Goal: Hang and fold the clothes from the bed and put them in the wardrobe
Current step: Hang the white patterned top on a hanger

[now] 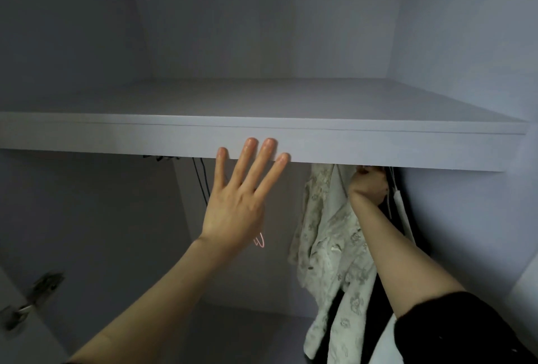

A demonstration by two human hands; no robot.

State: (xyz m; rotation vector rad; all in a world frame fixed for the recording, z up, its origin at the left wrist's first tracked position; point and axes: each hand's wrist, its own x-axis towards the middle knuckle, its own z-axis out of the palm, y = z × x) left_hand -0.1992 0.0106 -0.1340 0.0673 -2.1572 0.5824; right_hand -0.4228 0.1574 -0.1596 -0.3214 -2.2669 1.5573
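Now we brace our left hand (235, 206), fingers straight and spread, against the shelf (349, 145) front. Right of it, under the shelf, hangs the floral shirt (329, 247). Our right hand (368, 186) curls beside its top; what it grips we cannot tell. Unseated, the shirt could slip down.

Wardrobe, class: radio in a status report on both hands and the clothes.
Left hand open, fingertips on shelf edge. Right hand up under shelf, grip hidden. Floral garment hanging beside it. Nothing blocking.
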